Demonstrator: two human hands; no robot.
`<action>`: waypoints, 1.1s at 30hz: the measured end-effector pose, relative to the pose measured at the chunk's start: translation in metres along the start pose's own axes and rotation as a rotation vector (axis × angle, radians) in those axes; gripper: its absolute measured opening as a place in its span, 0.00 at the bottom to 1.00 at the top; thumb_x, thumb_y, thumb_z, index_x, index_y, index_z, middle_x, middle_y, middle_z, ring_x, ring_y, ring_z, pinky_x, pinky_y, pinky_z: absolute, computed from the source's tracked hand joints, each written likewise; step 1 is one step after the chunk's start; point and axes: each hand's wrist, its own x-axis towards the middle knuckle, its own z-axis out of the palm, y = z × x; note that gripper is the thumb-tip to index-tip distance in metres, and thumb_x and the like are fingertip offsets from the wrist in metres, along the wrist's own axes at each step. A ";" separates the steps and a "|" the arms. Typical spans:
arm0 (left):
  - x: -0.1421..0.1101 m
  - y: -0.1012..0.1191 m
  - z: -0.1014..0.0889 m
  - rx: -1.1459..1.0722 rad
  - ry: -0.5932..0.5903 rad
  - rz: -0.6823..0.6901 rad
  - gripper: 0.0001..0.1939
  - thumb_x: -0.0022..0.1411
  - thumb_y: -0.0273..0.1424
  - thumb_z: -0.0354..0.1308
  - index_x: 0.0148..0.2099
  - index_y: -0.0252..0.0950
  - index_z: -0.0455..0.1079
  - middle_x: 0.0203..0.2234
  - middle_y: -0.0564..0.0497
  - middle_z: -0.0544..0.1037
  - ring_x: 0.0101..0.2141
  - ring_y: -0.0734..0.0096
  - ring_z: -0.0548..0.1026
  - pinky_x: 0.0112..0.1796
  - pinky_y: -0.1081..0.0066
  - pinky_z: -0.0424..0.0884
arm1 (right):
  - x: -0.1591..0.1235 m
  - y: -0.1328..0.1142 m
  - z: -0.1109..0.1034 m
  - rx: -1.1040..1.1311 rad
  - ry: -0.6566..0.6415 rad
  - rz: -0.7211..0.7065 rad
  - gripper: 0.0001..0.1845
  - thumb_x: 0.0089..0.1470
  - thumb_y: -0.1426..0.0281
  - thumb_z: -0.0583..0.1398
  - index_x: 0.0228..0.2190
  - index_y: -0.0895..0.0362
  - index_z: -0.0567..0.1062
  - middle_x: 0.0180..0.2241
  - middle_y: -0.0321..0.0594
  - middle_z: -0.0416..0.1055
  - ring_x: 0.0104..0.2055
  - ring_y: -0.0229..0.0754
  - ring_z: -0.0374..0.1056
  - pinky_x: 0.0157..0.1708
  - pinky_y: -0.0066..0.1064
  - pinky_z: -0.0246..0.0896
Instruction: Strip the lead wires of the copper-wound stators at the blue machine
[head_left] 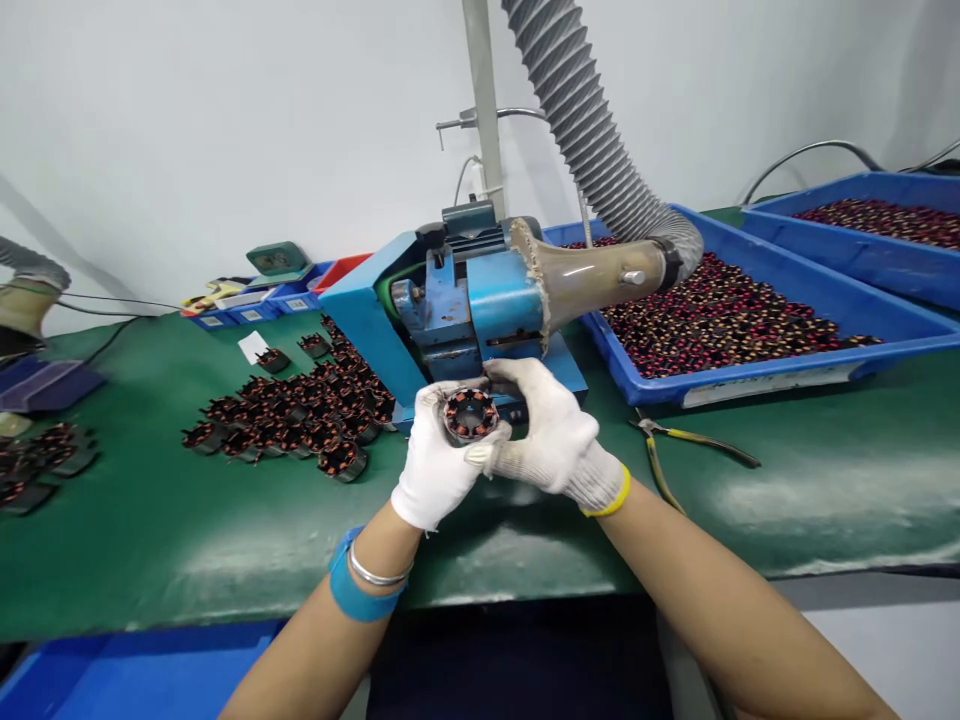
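Observation:
A round motor stator [487, 415] with copper windings and a dark slotted rim is held with its open centre facing me. My left hand [442, 460], in a white glove, is closed around its left and lower side. My right hand [544, 430], in a knitted glove with a yellow cuff, curls its fingers and thumb about the right side. Just behind both hands stands a blue motor-driven machine [506, 295], its lower front partly hidden by the gloves. Many similar stators [292, 410] lie grouped on the green tabletop to the left of the machine.
A clear funnel [592, 290] joins the machine to a grey ribbed hose [592, 130]. At right are a blue tray [645, 385] of small dark-red parts and yellow-handled pliers [694, 437]. Small blue bins [292, 300] stand at back left, and more stators [71, 455] at far left.

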 end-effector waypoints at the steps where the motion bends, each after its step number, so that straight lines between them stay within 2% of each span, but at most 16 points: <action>1: -0.001 0.001 -0.004 -0.075 -0.012 -0.111 0.27 0.44 0.31 0.69 0.45 0.37 0.60 0.41 0.46 0.74 0.41 0.63 0.76 0.43 0.62 0.74 | -0.001 -0.001 -0.003 -0.043 0.009 -0.096 0.40 0.34 0.61 0.69 0.51 0.59 0.68 0.49 0.50 0.68 0.48 0.52 0.69 0.49 0.45 0.69; 4: 0.001 0.008 -0.013 -0.292 -0.140 -0.345 0.27 0.47 0.33 0.69 0.48 0.36 0.62 0.41 0.46 0.75 0.41 0.61 0.76 0.43 0.61 0.74 | 0.000 -0.001 -0.007 -0.086 -0.015 -0.330 0.36 0.42 0.65 0.65 0.54 0.58 0.65 0.50 0.50 0.67 0.47 0.49 0.70 0.44 0.39 0.72; 8: 0.002 0.014 -0.025 -0.570 -0.362 -0.420 0.32 0.46 0.30 0.69 0.53 0.36 0.64 0.46 0.44 0.75 0.47 0.57 0.75 0.47 0.60 0.72 | 0.001 0.002 -0.006 -0.198 -0.121 -0.475 0.32 0.50 0.75 0.57 0.57 0.55 0.62 0.53 0.49 0.69 0.54 0.48 0.68 0.50 0.38 0.70; 10: 0.002 0.013 -0.028 -0.617 -0.384 -0.444 0.34 0.44 0.27 0.70 0.54 0.37 0.65 0.49 0.44 0.74 0.51 0.54 0.73 0.49 0.60 0.72 | 0.000 0.003 -0.005 -0.282 -0.142 -0.512 0.30 0.53 0.76 0.55 0.58 0.54 0.61 0.52 0.48 0.70 0.54 0.48 0.69 0.51 0.40 0.69; 12: 0.002 0.010 -0.029 -0.617 -0.386 -0.477 0.35 0.43 0.25 0.69 0.55 0.37 0.65 0.51 0.44 0.74 0.53 0.54 0.71 0.51 0.60 0.71 | -0.002 0.003 -0.004 -0.344 -0.163 -0.525 0.29 0.52 0.76 0.56 0.57 0.54 0.63 0.49 0.47 0.73 0.49 0.49 0.71 0.47 0.41 0.70; 13: 0.002 0.010 -0.028 -0.613 -0.392 -0.498 0.34 0.43 0.24 0.69 0.54 0.37 0.66 0.50 0.45 0.74 0.52 0.54 0.72 0.50 0.60 0.71 | -0.004 0.003 -0.003 -0.345 -0.163 -0.497 0.29 0.51 0.76 0.56 0.56 0.54 0.64 0.47 0.47 0.74 0.47 0.49 0.72 0.45 0.41 0.71; 15: 0.002 0.010 -0.025 -0.629 -0.405 -0.560 0.31 0.43 0.22 0.68 0.51 0.37 0.67 0.46 0.45 0.76 0.47 0.56 0.75 0.47 0.60 0.74 | -0.005 0.004 0.001 -0.222 -0.095 -0.311 0.27 0.50 0.75 0.57 0.53 0.54 0.67 0.41 0.44 0.75 0.41 0.47 0.73 0.42 0.40 0.71; 18: 0.000 0.014 -0.023 -0.702 -0.398 -0.627 0.32 0.41 0.20 0.67 0.50 0.37 0.65 0.39 0.48 0.77 0.35 0.64 0.78 0.39 0.64 0.76 | -0.001 0.010 0.006 0.271 0.156 0.141 0.20 0.50 0.73 0.57 0.47 0.54 0.69 0.32 0.37 0.72 0.31 0.39 0.71 0.36 0.35 0.72; 20: -0.001 0.016 -0.022 -0.723 -0.354 -0.604 0.32 0.41 0.19 0.67 0.51 0.37 0.64 0.39 0.50 0.76 0.32 0.68 0.78 0.37 0.65 0.76 | 0.004 0.015 0.007 0.572 0.296 0.315 0.18 0.48 0.72 0.57 0.44 0.53 0.68 0.28 0.32 0.69 0.27 0.35 0.68 0.34 0.34 0.72; 22: -0.001 0.017 -0.023 -0.682 -0.298 -0.550 0.33 0.42 0.20 0.67 0.51 0.38 0.63 0.40 0.50 0.75 0.33 0.68 0.78 0.38 0.65 0.76 | 0.006 0.016 0.006 0.606 0.323 0.310 0.19 0.45 0.72 0.58 0.42 0.52 0.69 0.30 0.32 0.69 0.28 0.35 0.68 0.35 0.34 0.71; 24: 0.000 0.015 -0.023 -0.570 -0.238 -0.479 0.33 0.43 0.20 0.67 0.52 0.38 0.63 0.42 0.50 0.75 0.37 0.66 0.77 0.41 0.63 0.75 | 0.004 0.012 0.005 0.384 0.221 0.174 0.19 0.44 0.73 0.60 0.42 0.52 0.71 0.36 0.37 0.72 0.35 0.38 0.70 0.40 0.36 0.70; 26: 0.000 0.011 -0.022 -0.437 -0.192 -0.398 0.32 0.41 0.20 0.67 0.51 0.38 0.64 0.43 0.49 0.74 0.44 0.62 0.76 0.47 0.61 0.73 | -0.001 0.005 0.006 0.123 0.091 -0.002 0.15 0.46 0.73 0.61 0.39 0.54 0.75 0.39 0.41 0.72 0.40 0.42 0.70 0.44 0.38 0.68; 28: 0.000 0.009 -0.020 -0.345 -0.184 -0.324 0.32 0.40 0.20 0.67 0.49 0.37 0.65 0.44 0.49 0.73 0.48 0.60 0.73 0.51 0.60 0.71 | -0.005 0.000 0.008 0.036 0.025 -0.044 0.09 0.48 0.72 0.60 0.34 0.55 0.76 0.37 0.42 0.73 0.40 0.43 0.69 0.44 0.38 0.67; 30: -0.001 0.008 -0.019 -0.309 -0.207 -0.280 0.31 0.39 0.21 0.67 0.48 0.37 0.65 0.44 0.48 0.73 0.48 0.60 0.73 0.51 0.58 0.71 | -0.004 0.000 0.011 0.192 0.034 0.140 0.05 0.50 0.70 0.59 0.31 0.55 0.75 0.31 0.39 0.72 0.33 0.40 0.68 0.37 0.35 0.68; 32: -0.003 0.007 -0.017 -0.303 -0.211 -0.243 0.29 0.41 0.22 0.66 0.48 0.36 0.64 0.44 0.48 0.73 0.46 0.60 0.74 0.49 0.58 0.72 | 0.001 0.003 0.011 0.503 0.108 0.390 0.05 0.50 0.66 0.58 0.29 0.55 0.72 0.26 0.35 0.69 0.27 0.37 0.66 0.31 0.34 0.69; 33: -0.004 0.007 -0.017 -0.295 -0.202 -0.226 0.28 0.42 0.23 0.66 0.48 0.37 0.64 0.44 0.47 0.73 0.45 0.60 0.75 0.47 0.58 0.73 | 0.005 0.006 0.010 0.663 0.175 0.470 0.05 0.49 0.66 0.58 0.28 0.55 0.70 0.25 0.33 0.67 0.25 0.36 0.65 0.31 0.34 0.70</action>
